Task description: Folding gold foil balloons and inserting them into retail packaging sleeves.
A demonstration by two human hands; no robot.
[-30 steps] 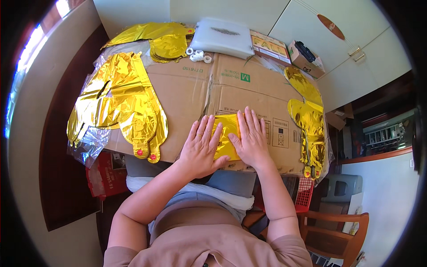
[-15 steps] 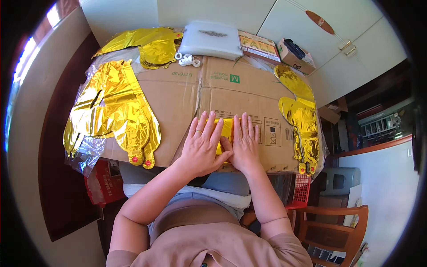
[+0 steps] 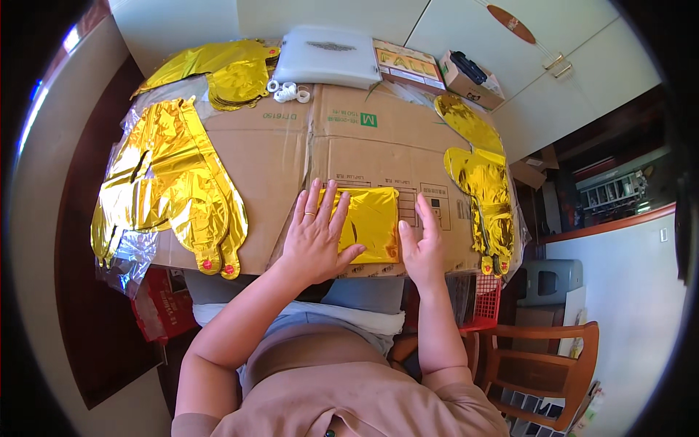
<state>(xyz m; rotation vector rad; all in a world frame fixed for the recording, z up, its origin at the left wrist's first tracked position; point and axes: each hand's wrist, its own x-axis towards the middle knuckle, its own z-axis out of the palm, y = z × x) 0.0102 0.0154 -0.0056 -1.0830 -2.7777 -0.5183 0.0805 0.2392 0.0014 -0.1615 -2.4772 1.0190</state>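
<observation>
A gold foil balloon folded into a flat rectangle (image 3: 373,222) lies on the cardboard near the table's front edge. My left hand (image 3: 314,237) rests flat over its left part, fingers spread, a ring on one finger. At the right edge of the folded foil, my right hand (image 3: 424,244) stands on its side, thumb apart from the fingers, holding nothing. Flat gold foil balloons (image 3: 171,182) with red-marked tabs are piled on the left. Another gold foil stack (image 3: 484,186) runs along the right side.
Flattened cardboard (image 3: 277,138) covers the table. At the back are more gold foil (image 3: 237,76), white ribbon rolls (image 3: 287,92), a pale plastic case (image 3: 328,58), a printed box (image 3: 408,65) and a small carton (image 3: 470,84). A wooden chair (image 3: 582,364) stands at the right.
My right hand has lifted off the folded foil and moved to its right edge, turning onto its side. More of the foil now shows. My left hand stays flat on it.
</observation>
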